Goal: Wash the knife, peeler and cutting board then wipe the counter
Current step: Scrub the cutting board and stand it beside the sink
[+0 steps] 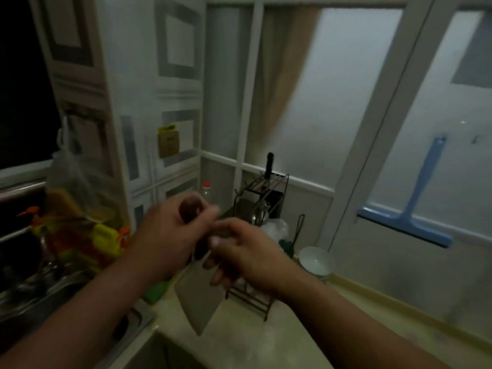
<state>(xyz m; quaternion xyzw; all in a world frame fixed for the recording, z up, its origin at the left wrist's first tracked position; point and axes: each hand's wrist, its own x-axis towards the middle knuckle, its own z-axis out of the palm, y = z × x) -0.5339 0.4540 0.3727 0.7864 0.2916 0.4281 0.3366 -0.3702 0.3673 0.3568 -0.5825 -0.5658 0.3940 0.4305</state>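
Note:
A wide-bladed knife (198,296) hangs blade down over the pale counter (255,342), in front of me. My left hand (165,235) grips its dark handle at the top, fingers curled round it. My right hand (247,254) is right beside it, its thumb and fingers pinching the knife where the handle meets the blade. The picture is dim and blurred, so the edge of the blade is hard to make out. I see neither a peeler nor a cutting board.
A dark wire rack (257,206) stands behind the hands, with a black-handled tool (270,163) upright in it. To the right are a white bowl (315,262) and a blue squeegee (415,209). A metal sink (40,291), a green sponge (155,291) and bagged bottles (80,209) lie left.

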